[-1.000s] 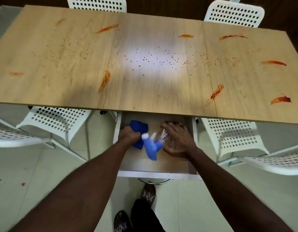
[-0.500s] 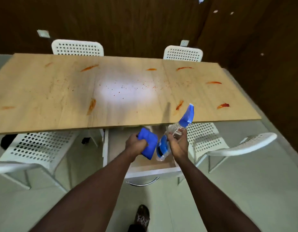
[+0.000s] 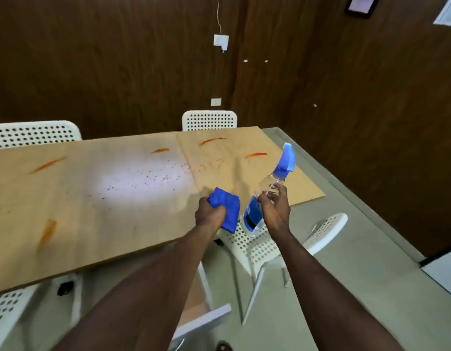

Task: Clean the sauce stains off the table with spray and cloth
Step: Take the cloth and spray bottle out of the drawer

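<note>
Before dark wood-panelled walls [image 3: 118, 59], the counter [image 3: 92, 198] bears orange sauce stains [image 3: 47, 230] (white perforated chairs [image 3: 265, 247] around); left hand [image 3: 210, 215] grips blue cloth [image 3: 227, 211], right hand [image 3: 276, 211] grips spray bottle [image 3: 272, 188].

A dark wood-panelled wall [image 3: 118, 59] fills the upper half and turns a corner on the right. On it are a white switch box [image 3: 221, 41] with a thin cord [image 3: 218, 16] rising from it, a small white socket plate [image 3: 216, 102] lower down, and a dark picture frame [image 3: 361, 5] at the top right. Four white perforated chairs show: a back chair [image 3: 209, 120] below the socket plate, a back left chair [image 3: 34, 134], a near right chair [image 3: 254, 249] and a near left chair [image 3: 6, 307]. The floor [image 3: 358, 287] is pale grey-green.
</note>
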